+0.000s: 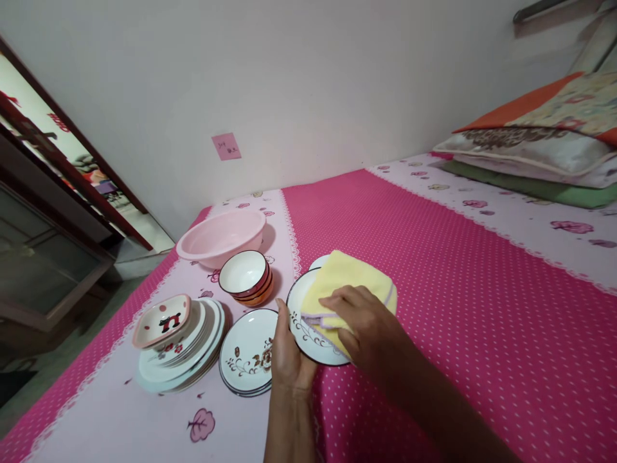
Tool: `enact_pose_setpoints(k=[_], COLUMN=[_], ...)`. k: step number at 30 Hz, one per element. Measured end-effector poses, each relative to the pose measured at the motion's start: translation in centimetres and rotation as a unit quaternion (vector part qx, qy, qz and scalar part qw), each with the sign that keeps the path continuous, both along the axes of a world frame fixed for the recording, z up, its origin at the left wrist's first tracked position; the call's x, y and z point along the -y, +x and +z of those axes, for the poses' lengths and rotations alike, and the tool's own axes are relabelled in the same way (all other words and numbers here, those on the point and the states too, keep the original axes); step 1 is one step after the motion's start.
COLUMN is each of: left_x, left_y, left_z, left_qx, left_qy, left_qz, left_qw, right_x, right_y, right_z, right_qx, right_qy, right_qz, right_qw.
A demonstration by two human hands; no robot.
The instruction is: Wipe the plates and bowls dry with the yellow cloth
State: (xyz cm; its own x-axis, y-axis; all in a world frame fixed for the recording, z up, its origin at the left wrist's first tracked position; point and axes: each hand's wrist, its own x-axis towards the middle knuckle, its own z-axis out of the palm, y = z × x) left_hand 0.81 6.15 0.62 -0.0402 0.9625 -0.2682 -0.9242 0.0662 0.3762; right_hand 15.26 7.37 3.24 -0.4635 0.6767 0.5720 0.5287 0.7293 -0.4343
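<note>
- Head view, the risk: the held plate [308, 341] could slip, since the left hand [292, 360] has it mainly by the near left edge while the right hand [369, 321] bears on its face through a folded yellow cloth [354, 276]; uneven pressure would probably tip it.
- Head view, nearby hazard: a tilt or drop to the left could knock the flowered plate stack [245, 350], which sits just beside the left wrist (the bowl stack [243, 275] is only a little farther off).
- Head view, left hand: it grips the plate, thumb along the rim and palm under the edge; its fingers beneath are hidden, so I cannot tell how firm the support is.
- Head view, right hand: closed over the cloth with bent fingers, it holds the fabric against the plate.
- Head view, placement: the plate lies between the two hands, touching the left one, under the cloth and the right one, above the pink dotted cover [434, 270].
</note>
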Motion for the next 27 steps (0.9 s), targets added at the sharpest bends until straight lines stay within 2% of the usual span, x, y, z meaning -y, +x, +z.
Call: enact_pose_setpoints(k=[3,7,11,15,21,24,27], left_x=[-0.1,-0.1,0.1,0.2,0.1,0.2,0.2], left_y=[0.0,0.1,0.2,0.6,1.9,2.2,2.2], left_z=[0.0,-0.1,0.2,0.4,0.2,0.0,-0.1], left_qx=[0.001,-0.009,-0.019,-0.019,-0.050,-0.070,-0.088], left_qy=[-0.012,-0.033,-0.048,-0.033,-0.006,0.014,0.014], left_qz=[0.011,0.036,0.044,0.042,0.021,0.009,0.035], left_qw=[1.000,0.999,0.998,0.998,0.999,0.997,0.995], right_x=[0.4,0.8,1.1,0.9,-1.0,-2.3,-3.0], right_y=[0.0,-0.3,-1.8,-3.0,-1.6,0.0,1.1], right_z=[-0.4,-1.3,-2.1,-2.1,-2.6,-3.3,-4.0], right_qx=[0.070,0.120,0.115,0.093,0.078,0.112,0.156], right_qy=[-0.024,-0.006,-0.023,-0.025,0.023,0.050,0.044], right_qz=[-0.004,0.001,0.026,0.029,-0.044,-0.094,-0.140], right_qw=[0.997,0.993,0.993,0.995,0.996,0.988,0.977])
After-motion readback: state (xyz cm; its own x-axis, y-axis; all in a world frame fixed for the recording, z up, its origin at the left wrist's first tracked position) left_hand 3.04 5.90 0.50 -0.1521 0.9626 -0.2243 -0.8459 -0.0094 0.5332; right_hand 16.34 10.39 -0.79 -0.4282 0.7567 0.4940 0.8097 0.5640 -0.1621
